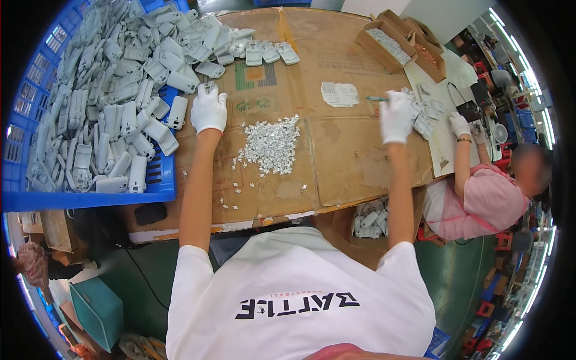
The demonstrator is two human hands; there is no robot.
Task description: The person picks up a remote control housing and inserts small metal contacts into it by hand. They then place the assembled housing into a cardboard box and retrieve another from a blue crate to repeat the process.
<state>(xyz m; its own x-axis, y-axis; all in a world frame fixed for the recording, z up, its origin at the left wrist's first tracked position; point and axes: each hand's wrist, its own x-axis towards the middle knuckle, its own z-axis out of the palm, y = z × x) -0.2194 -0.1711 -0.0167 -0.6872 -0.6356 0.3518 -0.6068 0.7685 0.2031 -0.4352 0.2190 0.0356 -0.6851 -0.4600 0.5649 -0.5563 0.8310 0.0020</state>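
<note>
On the tabletop (348, 162), a crate (90, 195) of housings (102, 102) sits left, a clip pile (270, 145) lies between the hands, and boxes (399, 42) stand far right behind a paper slip (339, 94).

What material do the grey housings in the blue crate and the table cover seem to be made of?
Grey housings: probably moulded plastic, matt, with identical shapes and rounded edges. Table cover: flattened brown cardboard, dull, with visible folds and seams. Blue crate: likely rigid plastic with a slotted wall.

Pale grey plastic housing (207, 87), upright at crate edge, teal-tipped tool (377, 98) lying flat
</note>
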